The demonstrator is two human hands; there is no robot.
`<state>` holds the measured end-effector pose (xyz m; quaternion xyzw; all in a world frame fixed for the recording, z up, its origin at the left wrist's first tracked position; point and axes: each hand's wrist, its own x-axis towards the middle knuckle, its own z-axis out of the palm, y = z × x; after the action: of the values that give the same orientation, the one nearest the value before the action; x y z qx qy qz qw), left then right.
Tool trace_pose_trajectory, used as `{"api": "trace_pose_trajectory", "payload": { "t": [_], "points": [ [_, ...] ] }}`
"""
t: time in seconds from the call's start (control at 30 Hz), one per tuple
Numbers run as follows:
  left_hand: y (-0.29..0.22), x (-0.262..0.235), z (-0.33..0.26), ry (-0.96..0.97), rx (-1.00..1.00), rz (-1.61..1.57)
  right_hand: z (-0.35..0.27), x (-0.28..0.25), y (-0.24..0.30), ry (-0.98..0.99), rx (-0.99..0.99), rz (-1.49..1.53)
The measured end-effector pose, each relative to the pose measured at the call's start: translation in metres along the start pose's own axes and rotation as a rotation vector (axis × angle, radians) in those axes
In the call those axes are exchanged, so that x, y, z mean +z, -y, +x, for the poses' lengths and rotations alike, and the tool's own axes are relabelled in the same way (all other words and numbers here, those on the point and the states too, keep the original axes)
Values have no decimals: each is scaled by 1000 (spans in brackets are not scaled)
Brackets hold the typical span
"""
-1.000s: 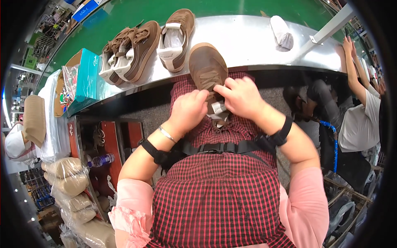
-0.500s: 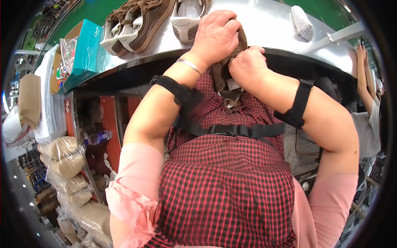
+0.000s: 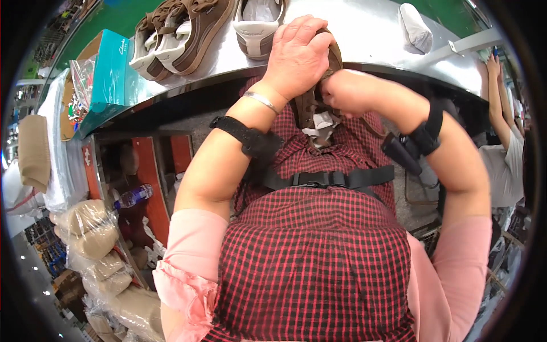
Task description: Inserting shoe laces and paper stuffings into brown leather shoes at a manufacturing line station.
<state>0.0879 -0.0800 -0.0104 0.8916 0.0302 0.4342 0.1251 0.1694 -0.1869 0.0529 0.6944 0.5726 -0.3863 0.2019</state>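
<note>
A brown shoe (image 3: 305,109) stands at the near edge of the metal table, largely covered by my hands. My left hand (image 3: 299,54) is wrapped over its top and grips it. Crumpled white paper (image 3: 323,122) shows at the shoe's near end, above my lap. My right hand (image 3: 347,94) is closed against the shoe's right side and a little blurred; what its curled fingers pinch is hidden. Farther left on the table sits a pair of brown-and-white shoes (image 3: 185,43) with brown laces. A single brown-and-white shoe (image 3: 257,29), paper inside, is just beyond my left hand.
A teal box (image 3: 111,71) with small plastic-wrapped items stands at the table's left end. White wadding (image 3: 415,28) lies toward the right, near a metal bar (image 3: 464,45). Wrapped beige pieces (image 3: 88,228) are stacked at lower left. Another person's arms (image 3: 496,94) show at far right.
My right hand has come down and nearer along the shoe, its forearm swinging outward. My left hand keeps its grip in nearly the same place. More white paper shows.
</note>
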Motion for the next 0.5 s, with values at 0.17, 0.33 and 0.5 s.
{"api": "trace_pose_trajectory", "payload": {
  "t": [0.17,0.33,0.5],
  "points": [
    [-5,3,2,-35,5,-31,-6,48,-8,-749,-185,92],
    [-3,3,-3,-4,13,8,-20,-1,21,-201,40,-476],
    [-3,5,-1,-31,13,6,-14,1,2,-275,-121,-375]
  ]
}}
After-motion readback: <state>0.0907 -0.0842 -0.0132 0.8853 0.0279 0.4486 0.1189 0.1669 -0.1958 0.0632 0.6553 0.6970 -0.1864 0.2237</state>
